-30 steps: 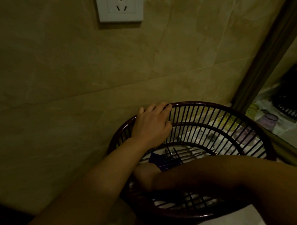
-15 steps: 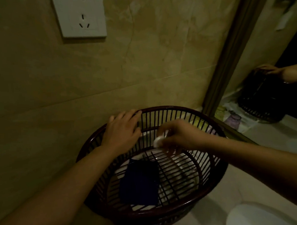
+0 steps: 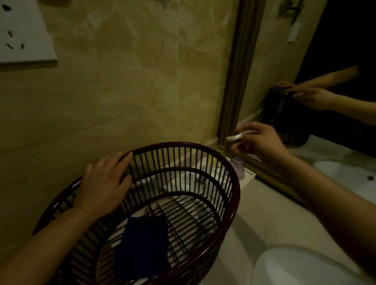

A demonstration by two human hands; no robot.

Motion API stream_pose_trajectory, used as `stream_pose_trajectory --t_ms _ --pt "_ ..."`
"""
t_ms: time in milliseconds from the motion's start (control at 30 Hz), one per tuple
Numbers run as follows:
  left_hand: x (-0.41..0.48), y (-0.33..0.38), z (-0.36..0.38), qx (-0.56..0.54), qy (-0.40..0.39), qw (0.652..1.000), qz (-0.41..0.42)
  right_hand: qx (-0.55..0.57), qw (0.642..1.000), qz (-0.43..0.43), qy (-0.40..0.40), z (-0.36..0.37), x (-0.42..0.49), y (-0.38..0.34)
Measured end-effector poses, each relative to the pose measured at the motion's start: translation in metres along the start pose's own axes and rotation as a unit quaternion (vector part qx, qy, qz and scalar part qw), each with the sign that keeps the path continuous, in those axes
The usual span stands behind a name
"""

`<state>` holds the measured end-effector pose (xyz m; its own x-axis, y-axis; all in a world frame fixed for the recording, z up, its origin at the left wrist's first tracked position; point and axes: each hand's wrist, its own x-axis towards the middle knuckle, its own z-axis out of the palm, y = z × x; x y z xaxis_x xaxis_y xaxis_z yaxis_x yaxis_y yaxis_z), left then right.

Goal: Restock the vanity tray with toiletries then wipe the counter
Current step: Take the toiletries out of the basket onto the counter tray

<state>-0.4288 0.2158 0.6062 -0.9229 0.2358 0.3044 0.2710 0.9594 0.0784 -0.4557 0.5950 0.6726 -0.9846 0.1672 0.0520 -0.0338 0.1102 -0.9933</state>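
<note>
A dark brown slatted basket [image 3: 232, 196] stands on the counter against the tiled wall. My left hand [image 3: 102, 184] grips its far rim. A folded dark blue cloth [image 3: 142, 247] lies on the basket's floor. My right hand [image 3: 258, 143] is past the basket's right side, pinching a small white round item [image 3: 236, 136] above a white tray [image 3: 249, 177] by the mirror frame. On that tray stand a small purple jar [image 3: 237, 166] and a yellowish item [image 3: 220, 149], partly hidden by the basket.
A mirror with a golden frame [image 3: 234, 80] fills the right side and reflects my hands and the basket. A white sink [image 3: 357, 184] lies to the right, a white rounded object [image 3: 296, 267] at the bottom right. A wall socket [image 3: 14, 35] is at the upper left.
My right hand came out of the basket with the small white item and moved right, over the tray by the mirror. My left hand stayed on the rim. The view panned right.
</note>
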Motion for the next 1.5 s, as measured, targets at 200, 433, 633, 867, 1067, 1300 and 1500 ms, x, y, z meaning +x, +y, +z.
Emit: stream_pose_trajectory --t_ms 200,433,633,867,1067,1300,1500 --pt "0.002 -0.003 0.004 0.022 -0.022 0.999 -0.005 -0.027 0.989 0.135 0.051 -0.009 0.036 0.104" --pt "0.002 -0.006 0.004 0.025 -0.034 0.999 -0.002 -0.073 0.97 0.213 0.09 -0.003 0.05 0.185" --pt "0.003 -0.004 0.004 0.025 -0.025 0.999 -0.003 -0.227 0.949 0.197 0.093 0.001 0.059 0.207" --pt "0.003 -0.004 0.003 0.022 -0.022 0.999 -0.006 -0.293 0.934 0.192 0.077 -0.001 0.062 0.201" --pt "0.002 -0.003 0.001 0.018 -0.022 1.0 -0.007 -0.163 0.966 0.176 0.093 -0.001 0.05 0.176" --pt "0.001 0.001 -0.002 0.011 -0.02 1.0 -0.005 -0.003 0.997 0.076 -0.007 0.015 0.02 0.08" --pt "-0.001 -0.002 -0.002 0.005 -0.02 1.0 0.001 -0.167 0.977 0.007 -0.129 0.04 -0.005 0.027"
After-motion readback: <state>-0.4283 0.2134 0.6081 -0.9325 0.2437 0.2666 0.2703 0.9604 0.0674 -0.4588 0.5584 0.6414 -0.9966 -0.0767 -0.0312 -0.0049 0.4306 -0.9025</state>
